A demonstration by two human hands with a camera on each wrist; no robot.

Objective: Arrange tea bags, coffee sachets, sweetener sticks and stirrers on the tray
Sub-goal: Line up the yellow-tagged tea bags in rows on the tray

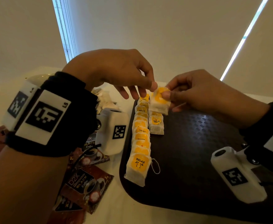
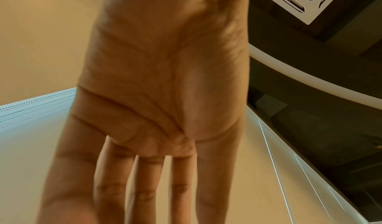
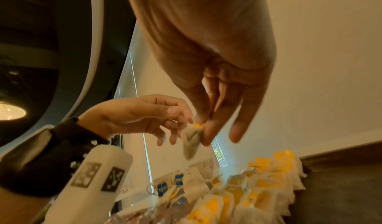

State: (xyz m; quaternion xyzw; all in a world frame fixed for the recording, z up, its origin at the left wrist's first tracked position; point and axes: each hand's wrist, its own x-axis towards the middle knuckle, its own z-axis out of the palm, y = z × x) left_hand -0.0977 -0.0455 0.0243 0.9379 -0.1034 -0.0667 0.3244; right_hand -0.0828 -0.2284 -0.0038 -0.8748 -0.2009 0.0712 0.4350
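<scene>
A dark tray lies on the white table. A row of yellow-labelled tea bags runs along its left edge, also seen in the right wrist view. One more tea bag starts a second column beside it. My right hand pinches a further tea bag by its top, holding it just above the far end of that column; the bag hangs from the right hand's fingers as tea bag. My left hand hovers with loose fingers, one fingertip at the bag's upper corner. The left wrist view shows straight fingers.
Brown coffee sachets lie on the table left of the tray. A loose pile of tea bags sits further back. Small packets with blue labels lie beyond the tray. The tray's right part is bare.
</scene>
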